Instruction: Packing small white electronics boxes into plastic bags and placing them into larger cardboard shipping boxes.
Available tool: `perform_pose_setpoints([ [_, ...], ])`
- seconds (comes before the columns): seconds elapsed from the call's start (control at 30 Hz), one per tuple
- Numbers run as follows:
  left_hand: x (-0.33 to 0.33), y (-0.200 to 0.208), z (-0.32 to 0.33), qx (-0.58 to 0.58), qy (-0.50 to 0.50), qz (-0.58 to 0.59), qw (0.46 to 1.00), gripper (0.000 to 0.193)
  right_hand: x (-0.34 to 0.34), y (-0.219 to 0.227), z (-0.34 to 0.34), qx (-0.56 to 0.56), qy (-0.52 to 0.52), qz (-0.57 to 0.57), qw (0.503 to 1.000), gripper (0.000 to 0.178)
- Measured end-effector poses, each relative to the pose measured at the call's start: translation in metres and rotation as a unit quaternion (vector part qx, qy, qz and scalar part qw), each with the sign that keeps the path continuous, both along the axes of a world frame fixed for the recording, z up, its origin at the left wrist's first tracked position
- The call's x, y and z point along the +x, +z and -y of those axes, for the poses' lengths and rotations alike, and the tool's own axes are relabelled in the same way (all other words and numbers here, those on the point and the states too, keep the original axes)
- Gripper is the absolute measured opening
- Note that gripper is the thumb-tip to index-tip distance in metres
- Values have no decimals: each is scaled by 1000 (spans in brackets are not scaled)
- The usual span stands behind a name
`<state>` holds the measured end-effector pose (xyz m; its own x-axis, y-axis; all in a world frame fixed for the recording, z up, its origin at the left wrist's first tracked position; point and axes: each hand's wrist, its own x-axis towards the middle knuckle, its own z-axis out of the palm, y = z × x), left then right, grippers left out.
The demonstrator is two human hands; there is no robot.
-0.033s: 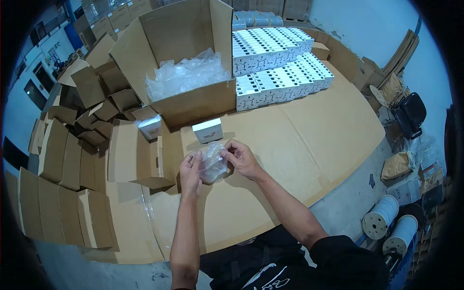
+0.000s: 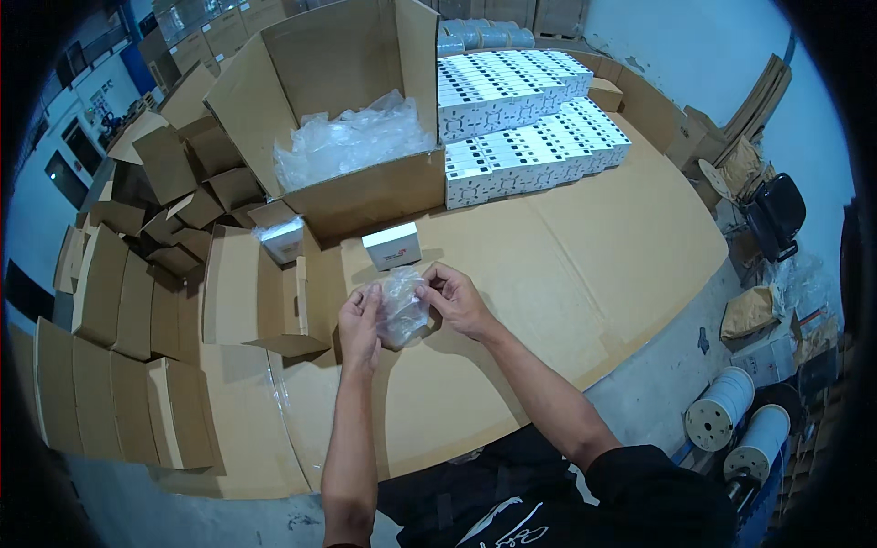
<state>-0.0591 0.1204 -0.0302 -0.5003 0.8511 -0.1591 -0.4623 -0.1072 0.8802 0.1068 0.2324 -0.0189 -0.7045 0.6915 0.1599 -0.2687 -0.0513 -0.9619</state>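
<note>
Between my two hands is a clear plastic bag [image 2: 402, 309], crumpled and see-through. My left hand [image 2: 361, 324] pinches its left edge between thumb and fingers. On the opposite edge, my right hand [image 2: 454, 300] grips the bag with thumb and forefinger. Just beyond the bag stands a small white box [image 2: 392, 247] with a red mark on its front. An open brown carton [image 2: 315, 306] lies to the left of my hands. Inside its far end sits another white box [image 2: 285, 239], wrapped in clear plastic.
A large open carton [image 2: 375, 187] full of clear plastic bags [image 2: 356, 142] stands behind. To its right, white boxes [image 2: 530, 164] are stacked in rows. Several opened brown cartons [image 2: 119, 301] crowd the left side. Cardboard [image 2: 548, 265] covers the table; cable spools [image 2: 720, 408] stand beyond its right edge.
</note>
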Motion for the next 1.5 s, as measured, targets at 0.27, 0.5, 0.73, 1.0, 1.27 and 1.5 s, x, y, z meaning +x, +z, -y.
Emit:
perform_pose_setpoints([
  [0.27,20,7,-7,52,132,-171,975,20,3,7,11,89,-21,98,991,11],
  [0.5,20,10,-9,80,219,-227,946,20,19,-7,6,1,-22,86,996,9],
  [0.73,22,19,0,85,134,-244,957,25,11,4,11,65,-50,83,993,18],
  [1.0,22,27,6,50,111,-237,964,25,10,3,7,-156,-83,-19,984,23],
  [1.27,13,14,-2,70,210,-254,941,21,-6,-4,39,118,-190,165,961,20],
  [1.5,26,33,0,33,199,-222,954,20,9,6,24,139,-230,158,950,33],
])
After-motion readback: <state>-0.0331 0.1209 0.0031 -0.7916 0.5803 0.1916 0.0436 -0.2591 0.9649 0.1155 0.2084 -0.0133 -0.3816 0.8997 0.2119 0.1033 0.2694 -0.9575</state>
